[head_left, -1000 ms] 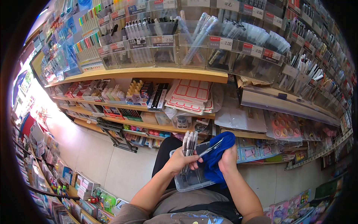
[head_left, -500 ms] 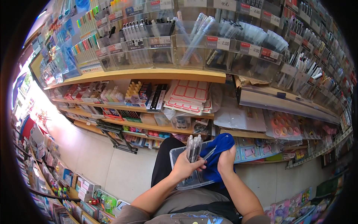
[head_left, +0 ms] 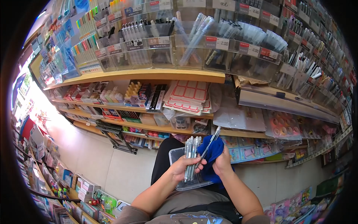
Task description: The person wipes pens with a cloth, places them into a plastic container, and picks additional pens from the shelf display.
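A bundle of clear-barrelled pens [head_left: 191, 149] is upright in my left hand [head_left: 182, 167], whose fingers close around it. One more pen [head_left: 213, 140] slants up to the right from the left fingertips, lying against a blue cloth [head_left: 211, 151]. My right hand [head_left: 222, 161] grips this bunched cloth, and folds of it hang below the fingers. Both hands are over a clear plastic box [head_left: 178, 154] on my lap. Its inside is partly hidden by my hands and the cloth.
Ahead, a wooden shelf [head_left: 149, 75] carries clear bins [head_left: 149, 52] of pens with price tags. Red-bordered label sheets [head_left: 188, 95] lie on the shelf below. A dark folded metal stand [head_left: 116, 136] leans by the lower shelves. Packaged goods [head_left: 87, 186] line the left side.
The single pen has swung up and now points higher past the cloth. My right hand has moved slightly left and down with the cloth, which is more bunched.
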Tool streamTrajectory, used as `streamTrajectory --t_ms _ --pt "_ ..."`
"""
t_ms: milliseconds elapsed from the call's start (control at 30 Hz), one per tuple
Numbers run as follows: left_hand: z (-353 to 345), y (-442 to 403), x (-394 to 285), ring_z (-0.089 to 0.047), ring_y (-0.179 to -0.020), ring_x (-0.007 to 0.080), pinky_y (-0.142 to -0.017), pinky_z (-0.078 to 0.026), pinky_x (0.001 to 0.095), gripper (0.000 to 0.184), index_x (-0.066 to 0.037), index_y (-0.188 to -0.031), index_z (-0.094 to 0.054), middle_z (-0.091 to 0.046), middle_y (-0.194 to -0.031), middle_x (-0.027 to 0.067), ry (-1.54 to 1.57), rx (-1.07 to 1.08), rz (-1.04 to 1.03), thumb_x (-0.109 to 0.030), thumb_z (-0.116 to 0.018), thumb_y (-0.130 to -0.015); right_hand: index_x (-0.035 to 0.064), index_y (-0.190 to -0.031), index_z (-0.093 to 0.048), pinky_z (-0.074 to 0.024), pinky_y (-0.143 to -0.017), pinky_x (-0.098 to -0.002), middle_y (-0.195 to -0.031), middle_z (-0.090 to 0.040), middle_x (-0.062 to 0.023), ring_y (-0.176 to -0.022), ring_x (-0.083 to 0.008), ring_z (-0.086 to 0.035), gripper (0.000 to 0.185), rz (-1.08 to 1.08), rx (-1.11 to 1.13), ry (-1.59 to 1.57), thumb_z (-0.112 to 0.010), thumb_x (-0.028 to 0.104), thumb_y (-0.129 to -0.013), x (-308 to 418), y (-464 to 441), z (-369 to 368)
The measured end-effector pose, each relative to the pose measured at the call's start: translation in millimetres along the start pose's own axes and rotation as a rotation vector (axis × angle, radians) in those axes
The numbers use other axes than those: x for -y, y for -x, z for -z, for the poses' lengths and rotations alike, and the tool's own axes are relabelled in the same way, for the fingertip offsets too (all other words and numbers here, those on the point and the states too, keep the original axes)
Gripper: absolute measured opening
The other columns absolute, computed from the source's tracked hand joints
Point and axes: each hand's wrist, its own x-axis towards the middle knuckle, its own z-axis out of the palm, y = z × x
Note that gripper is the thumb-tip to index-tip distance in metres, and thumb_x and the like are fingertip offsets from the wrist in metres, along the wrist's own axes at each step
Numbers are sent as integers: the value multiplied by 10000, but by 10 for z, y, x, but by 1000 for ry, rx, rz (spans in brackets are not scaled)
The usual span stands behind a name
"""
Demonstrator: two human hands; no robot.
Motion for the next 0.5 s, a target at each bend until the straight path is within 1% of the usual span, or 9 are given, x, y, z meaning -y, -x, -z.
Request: streamTrajectory --t_ms 33,133,167,267,300,400,433,500 --pt "21 -14 9 -600 -675 153 -549 -508 237 154 -31 -927 -548 -617 -865 127 51 30 23 -86 -611 -798 14 -985 -551 -502 -653 -279 -853 -628 -98 -714 -176 -617 214 -16 -11 -86 -506 197 -884 -1 0 1" --pt "36 -30 46 -596 -658 156 -529 -506 242 185 -18 -952 -539 -613 -848 124 168 90 92 -80 -612 -793 16 -1037 -545 -512 -690 -294 -922 -622 -87 -782 -184 -618 293 -115 -8 -352 -513 262 -882 95 -57 5" --pt "40 -28 56 -595 -653 156 -526 -506 243 200 -16 -963 -533 -611 -845 124 201 102 115 -79 -614 -791 29 -1077 -536 -522 -714 -312 -967 -616 -81 -837 -194 -614 349 -120 42 -351 -505 315 -880 22 -89 139" --pt "31 -18 78 -598 -687 149 -544 -510 229 149 -52 -918 -521 -613 -890 132 100 109 78 -72 -611 -800 42 -1075 -541 -528 -697 -320 -962 -618 -82 -813 -194 -618 348 -70 39 -316 -504 327 -879 3 -68 127" --pt "18 -18 82 -609 -696 159 -563 -514 234 156 -39 -910 -514 -618 -872 138 54 100 46 -62 -616 -794 52 -1051 -553 -534 -672 -324 -923 -625 -77 -787 -189 -621 314 -74 18 -297 -521 308 -872 20 -56 110" --pt "-166 38 77 -622 -699 174 -583 -518 242 165 -24 -899 -510 -624 -845 142 -189 -81 -96 -61 -626 -787 53 -1009 -566 -533 -655 -317 -885 -633 -70 -771 -172 -621 247 -113 -26 -368 -576 239 -846 77 -25 75" --pt "-183 20 86 -627 -695 178 -586 -519 249 170 -3 -891 -505 -626 -822 138 -277 -112 -143 -41 -629 -782 52 -984 -571 -526 -647 -308 -866 -631 -64 -757 -164 -616 218 -79 -69 -310 -586 215 -839 52 -37 87" --pt "-187 -13 137 -624 -683 171 -575 -518 250 173 4 -889 -499 -620 -809 122 -470 -184 -276 -21 -628 -776 50 -935 -581 -513 -632 -291 -829 -627 -52 -729 -149 -608 162 -15 -156 -195 -605 167 -826 -43 -69 118"
